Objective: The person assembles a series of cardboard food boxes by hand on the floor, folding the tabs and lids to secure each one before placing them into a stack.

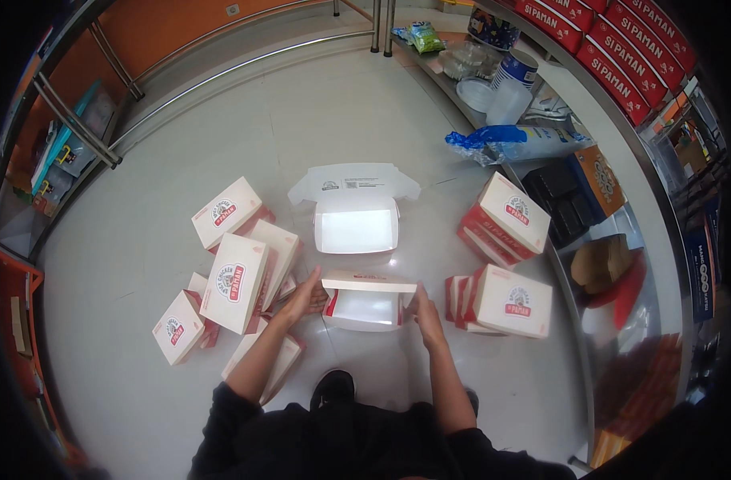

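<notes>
A white takeaway food box point(365, 307) stands in front of me, its lid point(369, 282) folded partway over and its near side still gaping. My left hand point(303, 298) presses its fingers to the box's left side. At the right end, my right hand point(426, 318) grips the corner by the lid's edge, so the box is held between both hands. Just beyond it lies a second food box point(356, 230), wide open with its lid flap point(353, 182) laid back; nothing shows inside.
Closed red-and-white boxes lie in a loose pile point(236, 282) on the left and in stacks point(505, 220) on the right, on grey floor tiles point(181, 152). A metal shelf to the right bears paper cups point(516, 72) and a blue plastic pack point(517, 144). Metal rails point(221, 68) run behind.
</notes>
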Tool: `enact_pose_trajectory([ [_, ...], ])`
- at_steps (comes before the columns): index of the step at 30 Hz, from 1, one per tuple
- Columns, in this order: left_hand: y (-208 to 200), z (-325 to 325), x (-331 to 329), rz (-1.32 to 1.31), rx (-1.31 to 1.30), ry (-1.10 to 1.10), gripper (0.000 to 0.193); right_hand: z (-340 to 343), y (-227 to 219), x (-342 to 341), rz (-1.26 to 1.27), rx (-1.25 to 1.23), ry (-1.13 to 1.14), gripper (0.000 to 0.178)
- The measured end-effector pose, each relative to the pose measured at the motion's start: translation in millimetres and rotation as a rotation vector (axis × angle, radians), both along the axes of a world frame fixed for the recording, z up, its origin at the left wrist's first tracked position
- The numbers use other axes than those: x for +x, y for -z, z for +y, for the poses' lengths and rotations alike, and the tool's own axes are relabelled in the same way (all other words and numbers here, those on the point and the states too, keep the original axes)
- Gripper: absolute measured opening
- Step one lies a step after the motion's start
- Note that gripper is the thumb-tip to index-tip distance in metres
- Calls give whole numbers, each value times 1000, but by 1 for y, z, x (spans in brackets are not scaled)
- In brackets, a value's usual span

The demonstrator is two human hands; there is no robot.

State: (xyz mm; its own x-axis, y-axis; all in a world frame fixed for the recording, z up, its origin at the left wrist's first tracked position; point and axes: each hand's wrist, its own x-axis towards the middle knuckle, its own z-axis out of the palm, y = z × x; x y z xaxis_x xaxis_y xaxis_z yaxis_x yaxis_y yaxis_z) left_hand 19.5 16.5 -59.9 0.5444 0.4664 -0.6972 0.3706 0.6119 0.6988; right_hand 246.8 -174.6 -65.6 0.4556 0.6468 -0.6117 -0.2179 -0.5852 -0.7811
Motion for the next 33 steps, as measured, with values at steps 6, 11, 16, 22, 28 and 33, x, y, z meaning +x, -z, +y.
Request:
enact_pose_trajectory([
  [6, -17, 2, 10, 57, 21, 32, 104, 7, -36, -6, 146, 67, 69, 100],
  [11, -8, 6, 2, -20, -22, 40, 97, 10, -46, -7, 55, 70, -4, 94],
  [16, -28, -2, 10, -41, -9, 2, 76, 2, -25, 4, -111, 118, -157, 77],
  [22, 0, 3, -4, -130, 10, 65, 65, -5, -2, -1, -132, 200, -166, 61],
  [28, -11, -2, -5, -58, 142, 169, 70, -11, -10, -8, 72, 212, -74, 65],
  [33, -10, -4, -4, -20, 150, 125, 70, -2, -18, -10, 243, 283, 58, 74],
])
